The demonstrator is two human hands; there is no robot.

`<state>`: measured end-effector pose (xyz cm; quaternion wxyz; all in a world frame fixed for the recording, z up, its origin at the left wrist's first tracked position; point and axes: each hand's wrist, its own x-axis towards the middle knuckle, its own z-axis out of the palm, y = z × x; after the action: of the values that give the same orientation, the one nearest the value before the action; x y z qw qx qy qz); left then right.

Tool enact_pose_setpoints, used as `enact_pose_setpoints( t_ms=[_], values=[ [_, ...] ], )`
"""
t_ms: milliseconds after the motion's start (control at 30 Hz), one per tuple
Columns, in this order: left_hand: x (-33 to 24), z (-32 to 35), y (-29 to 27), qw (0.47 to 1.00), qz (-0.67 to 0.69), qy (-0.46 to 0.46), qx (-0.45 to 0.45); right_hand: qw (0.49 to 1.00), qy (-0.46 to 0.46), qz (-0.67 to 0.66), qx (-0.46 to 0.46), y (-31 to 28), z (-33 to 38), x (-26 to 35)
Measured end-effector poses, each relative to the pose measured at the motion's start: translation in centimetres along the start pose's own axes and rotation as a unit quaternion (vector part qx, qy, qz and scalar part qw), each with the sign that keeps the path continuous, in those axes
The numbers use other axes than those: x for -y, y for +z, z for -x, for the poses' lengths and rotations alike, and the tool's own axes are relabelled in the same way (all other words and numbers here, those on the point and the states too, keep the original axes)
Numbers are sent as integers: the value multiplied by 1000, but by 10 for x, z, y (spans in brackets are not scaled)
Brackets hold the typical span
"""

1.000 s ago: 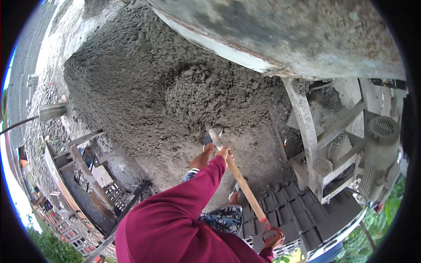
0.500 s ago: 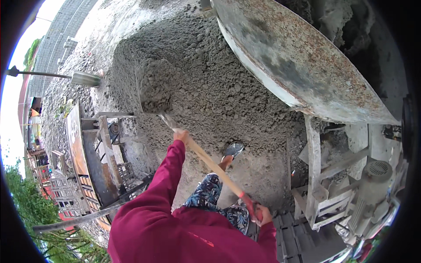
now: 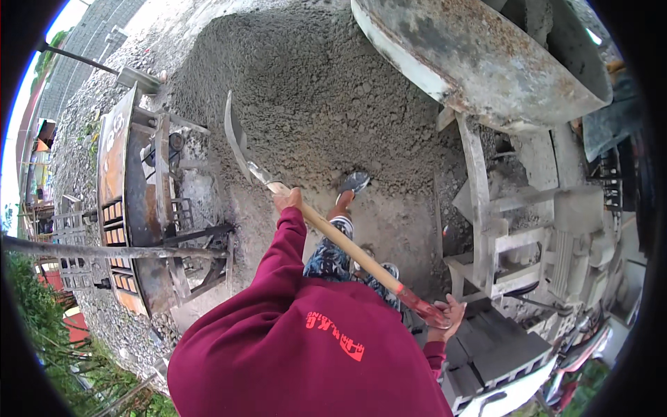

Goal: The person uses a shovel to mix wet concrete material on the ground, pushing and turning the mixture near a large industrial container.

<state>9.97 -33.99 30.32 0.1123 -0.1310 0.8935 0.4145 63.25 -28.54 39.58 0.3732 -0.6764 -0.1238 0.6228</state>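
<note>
A long-handled shovel (image 3: pixel 340 240) slants across in front of me, its wooden shaft ending in a red grip. My left hand (image 3: pixel 288 200) is wrapped round the shaft just behind the metal socket. At the other end, my right hand (image 3: pixel 450 317) holds the red grip loosely, some fingers partly extended. The steel blade (image 3: pixel 236 135) is turned nearly edge-on at the near left side of a grey heap of damp, crumbly mix (image 3: pixel 299 83). No load shows on the blade, though its far face is hidden.
A large rusty metal drum (image 3: pixel 479 62) on a grey frame (image 3: pixel 479 187) stands right of the heap. To the left is a metal-topped stand (image 3: pixel 118 167), with a long bar (image 3: pixel 104 249) across it. Grey blocks (image 3: pixel 486 344) lie beside my right hand; my shoe (image 3: pixel 356 182) is at the heap's near edge.
The shovel blade, earlier lying flat and heaped with grey mix, has turned on edge and shows no load. My right hand has shifted rightward and slightly up, its fingers loosened. The view has shifted too.
</note>
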Motion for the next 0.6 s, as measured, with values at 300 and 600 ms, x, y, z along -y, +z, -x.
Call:
enact_pose_setpoints(
  t_ms=[300, 600],
  values=[
    [182, 72, -21, 906, 219, -335, 139, 971, 51, 194, 132, 55, 131, 74],
    [195, 122, -27, 804, 309, -437, 258, 902, -124, 273, 312, 159, 164, -51]
  ],
)
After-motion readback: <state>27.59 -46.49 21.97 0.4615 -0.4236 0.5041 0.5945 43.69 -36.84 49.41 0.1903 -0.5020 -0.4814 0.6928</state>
